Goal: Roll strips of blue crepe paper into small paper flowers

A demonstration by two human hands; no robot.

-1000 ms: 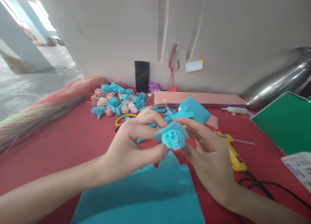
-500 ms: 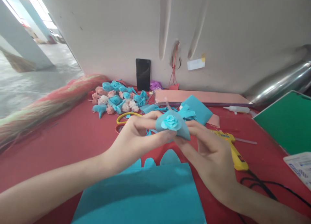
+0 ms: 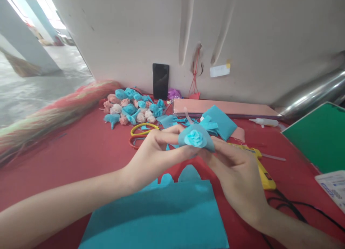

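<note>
Both of my hands meet above the red table, pinching a small blue paper rose (image 3: 195, 137). My left hand (image 3: 156, 153) grips it from the left with thumb and fingertips. My right hand (image 3: 237, 173) holds its base from the right and below, fingers curled under the outer petal. A large blue paper sheet (image 3: 159, 216) with scalloped cuts along its far edge lies just below my hands.
A heap of finished blue, pink and white paper roses (image 3: 132, 107) lies at the back left. Yellow and red hoops (image 3: 140, 131) lie near it. A yellow glue gun (image 3: 262, 171) with black cord rests right of my hands. Blue scraps (image 3: 219, 121), a pink sheet (image 3: 223, 107), a phone (image 3: 160, 80) and a green board (image 3: 320, 134) stand behind.
The rose has risen and tilted away from the camera. My fingers have closed more tightly round its outer petal, and both hands have shifted slightly to the right.
</note>
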